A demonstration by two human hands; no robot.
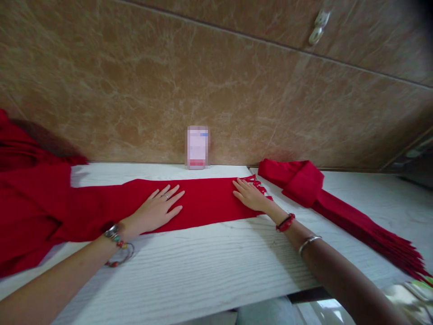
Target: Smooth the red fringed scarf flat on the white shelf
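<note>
A long red scarf [206, 198] lies flat across the white wood-grain table [203, 266], its fringed end toward the right. My left hand [157, 207] rests on it with fingers spread, a ring on one of them. Near the fringe, my right hand [248, 195] presses flat on the same cloth, fingers stretched out. Both palms face down and grip nothing. To the left the cloth runs into a loose red heap [30, 198]. Beyond my right hand lies another red scarf [304, 183], folded over in a knot-like bundle, with its fringed tail reaching the table's right front edge.
A phone-like device [197, 146], its screen blurred, leans upright against the brown marbled wall [152, 90] behind the table. A white hook [319, 28] is fixed high on that wall. Pale items [409, 298] show below the table's edge at the lower right.
</note>
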